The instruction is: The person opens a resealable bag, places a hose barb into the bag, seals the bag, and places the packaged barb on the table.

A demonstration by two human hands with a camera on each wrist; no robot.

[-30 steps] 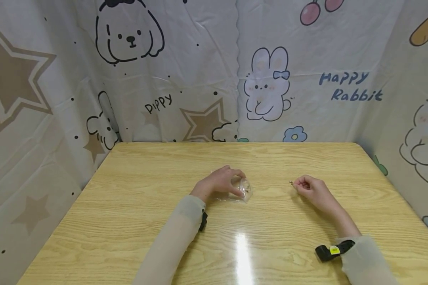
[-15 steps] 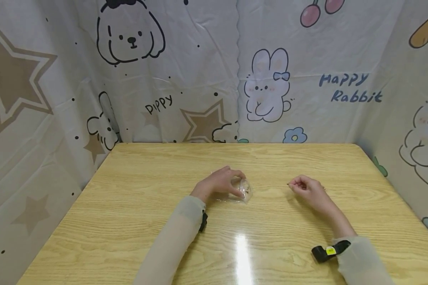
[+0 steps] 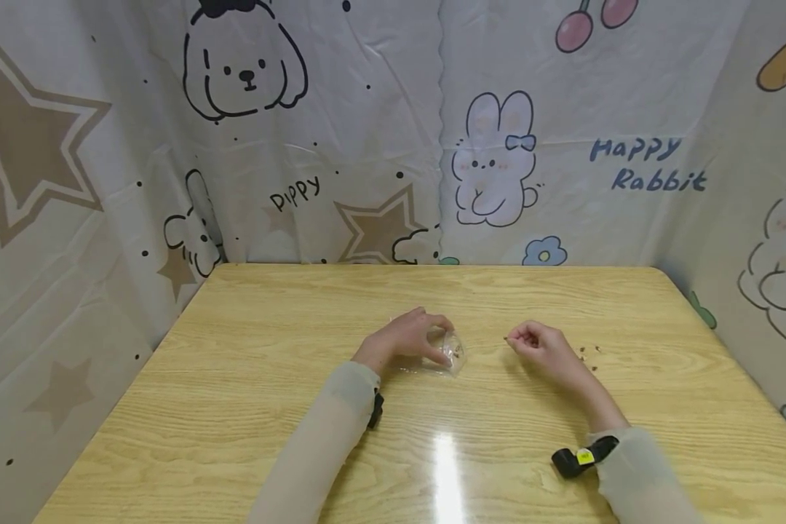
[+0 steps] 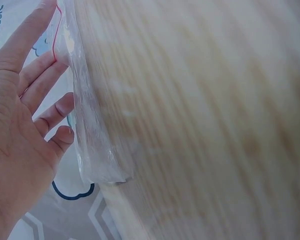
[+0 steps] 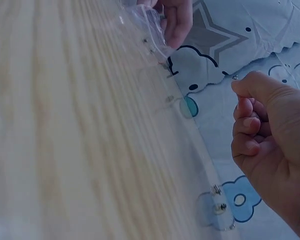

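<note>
A clear zip bag [image 3: 457, 355] lies on the table, with a few tiny dark bits in its near end. My left hand [image 3: 406, 336] holds it by the mouth, thumb and forefinger apart in a curve. In the left wrist view, fingertips touch the bag's red seal line [image 4: 55, 45]. My right hand [image 3: 544, 348] pinches a tiny metal piece [image 5: 235, 77] between thumb and forefinger, to the right of the bag and apart from it. Its exact kind is too small to tell.
Several similar small metal pieces [image 5: 220, 207] lie on the wooden table [image 3: 288, 320], right of my right hand. Printed cloth [image 3: 367, 131] hangs behind the table and along both sides.
My right hand has moved left toward the bag with the small metal piece, uncovering the loose pieces behind it. The left hand and bag have stayed nearly still.
</note>
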